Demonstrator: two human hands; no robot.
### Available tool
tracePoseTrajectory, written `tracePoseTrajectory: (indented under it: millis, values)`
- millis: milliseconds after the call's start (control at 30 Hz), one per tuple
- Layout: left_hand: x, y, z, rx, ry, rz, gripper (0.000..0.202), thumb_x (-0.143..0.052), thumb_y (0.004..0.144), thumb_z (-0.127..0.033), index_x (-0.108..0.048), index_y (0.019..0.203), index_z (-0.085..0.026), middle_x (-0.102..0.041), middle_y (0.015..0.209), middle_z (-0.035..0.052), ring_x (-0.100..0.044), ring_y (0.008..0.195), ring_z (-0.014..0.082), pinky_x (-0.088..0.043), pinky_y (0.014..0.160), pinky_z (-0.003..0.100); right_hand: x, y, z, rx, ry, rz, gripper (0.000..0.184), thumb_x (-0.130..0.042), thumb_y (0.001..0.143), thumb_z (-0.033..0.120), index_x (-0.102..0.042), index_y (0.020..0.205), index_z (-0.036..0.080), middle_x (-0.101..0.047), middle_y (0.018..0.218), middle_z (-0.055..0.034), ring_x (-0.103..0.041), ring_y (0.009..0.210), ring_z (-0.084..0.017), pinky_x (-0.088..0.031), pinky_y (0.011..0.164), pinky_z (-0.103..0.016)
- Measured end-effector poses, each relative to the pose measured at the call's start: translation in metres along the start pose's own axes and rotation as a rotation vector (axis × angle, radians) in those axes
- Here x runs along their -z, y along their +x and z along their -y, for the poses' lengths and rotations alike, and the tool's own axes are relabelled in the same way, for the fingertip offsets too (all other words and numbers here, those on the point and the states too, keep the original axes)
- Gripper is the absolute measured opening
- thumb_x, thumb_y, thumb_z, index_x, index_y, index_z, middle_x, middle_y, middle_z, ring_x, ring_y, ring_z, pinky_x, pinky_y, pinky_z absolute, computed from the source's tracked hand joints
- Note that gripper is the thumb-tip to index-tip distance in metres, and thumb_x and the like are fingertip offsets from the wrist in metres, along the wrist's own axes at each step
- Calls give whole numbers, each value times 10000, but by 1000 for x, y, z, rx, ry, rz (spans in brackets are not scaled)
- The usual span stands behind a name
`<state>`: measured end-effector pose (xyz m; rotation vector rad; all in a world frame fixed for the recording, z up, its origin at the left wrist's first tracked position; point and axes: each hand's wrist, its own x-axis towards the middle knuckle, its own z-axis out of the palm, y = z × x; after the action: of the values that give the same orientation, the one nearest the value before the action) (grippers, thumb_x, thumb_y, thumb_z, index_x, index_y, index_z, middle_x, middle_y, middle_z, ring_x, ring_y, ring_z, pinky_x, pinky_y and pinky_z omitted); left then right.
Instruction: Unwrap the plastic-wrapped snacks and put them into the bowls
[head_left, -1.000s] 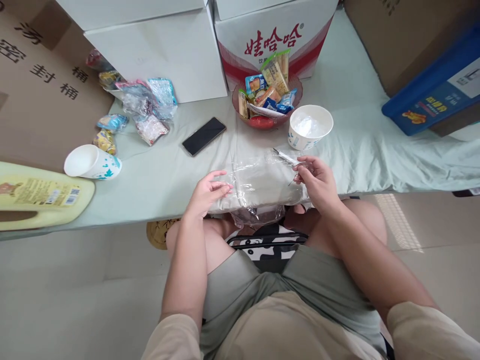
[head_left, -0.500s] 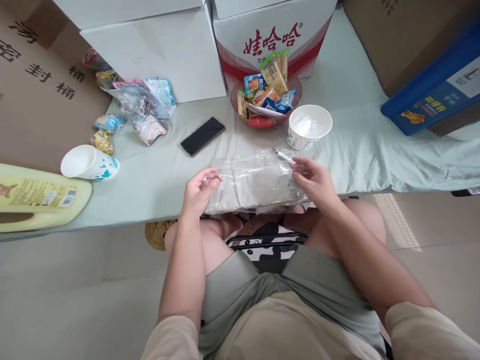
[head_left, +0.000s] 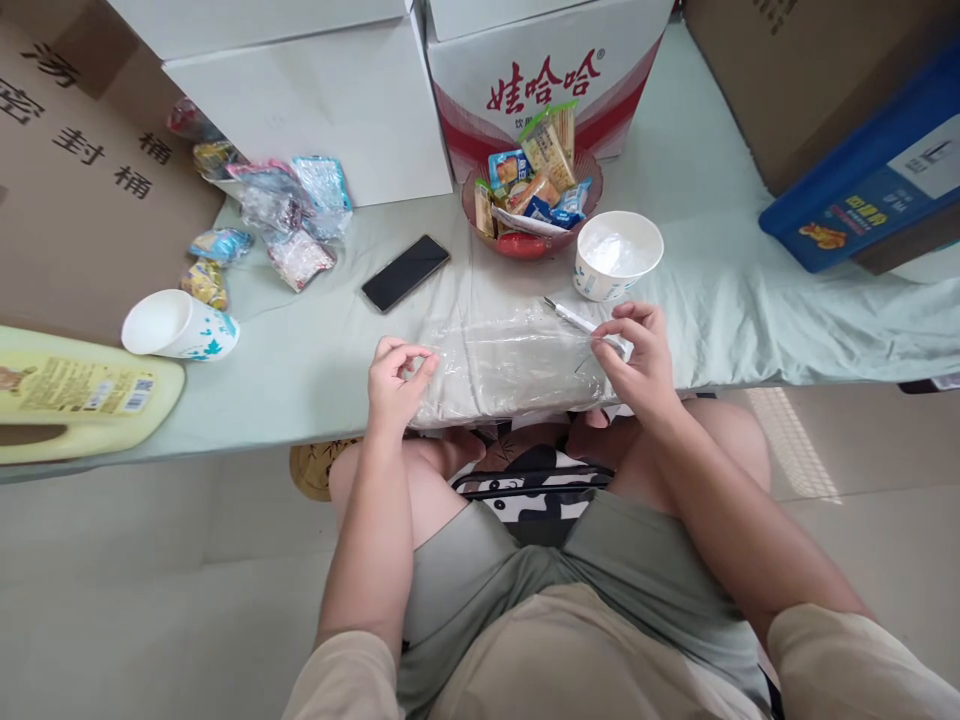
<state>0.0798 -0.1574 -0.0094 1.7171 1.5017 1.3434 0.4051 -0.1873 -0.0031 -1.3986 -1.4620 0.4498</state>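
A flat, clear plastic bag (head_left: 510,365) lies on the near edge of a table covered in pale green cloth (head_left: 322,350), directly in front of the seated person and between the two hands. The left hand (head_left: 397,380) has thumb and fingers curled shut on the bag's left edge, pinching the film. The right hand (head_left: 637,355) pinches the bag's far right corner between thumb and forefinger, the other fingers bent above it. A slim white stick-like object (head_left: 574,317) lies slantwise across that corner, with its near end at the right fingertips; what it is cannot be told. Just beyond the right hand stands a white paper bowl with blue print (head_left: 592,285), with something crumpled and clear inside. Behind it, a reddish translucent bowl (head_left: 525,245) is heaped with wrapped snacks. It stands against a white carton with red characters (head_left: 547,70). A black phone (head_left: 405,272) lies face up left of the bowls, well apart from the bag. Farther left, a loose heap of small snack packets (head_left: 289,215) lies by a plain white box (head_left: 315,100). A white paper cup with teal leaves (head_left: 180,325) lies on its side beside a pale yellow plastic jug (head_left: 82,395), also on its side. A brown cardboard box (head_left: 82,190) stands at the far left and a blue box (head_left: 862,190) at the far right.
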Motion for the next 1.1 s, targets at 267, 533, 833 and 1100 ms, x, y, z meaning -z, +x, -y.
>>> tracePoseTrajectory:
  millis: [267,533,833,1100]
  values:
    - [1,-4,-17,262,-435,122,479,-780,710,-621,-566,730,-193,-684,742,19,-678,645,145,-561,606,262,3,-3,9,-385,537,327,152,-610,843,349,-514,824,232,-534,568,58,-519,491,-118,-445,540,-265]
    - [-3,1,-26,524,-393,37,465,-773,722,-591,-487,764,-226,-548,516,-69,-434,348,58,-293,321,163,2,-2,12,-415,536,443,473,-729,818,480,-488,1164,266,-564,772,41,-602,686,-132,-471,605,-263]
    - [-1,-1,-25,604,-440,258,630,-839,650,-370,-464,1144,-263,-717,817,-24,-634,485,95,-479,436,182,-8,-4,3,-507,543,233,376,-654,877,432,-478,1178,291,-509,801,69,-519,526,-61,-475,553,-241]
    - [-3,4,-26,644,-389,108,556,-838,646,-437,-512,1043,-222,-680,649,-45,-598,415,92,-374,372,148,1,2,7,-545,436,383,646,-778,757,472,-530,1293,211,-678,802,-5,-664,715,-167,-550,683,-328]
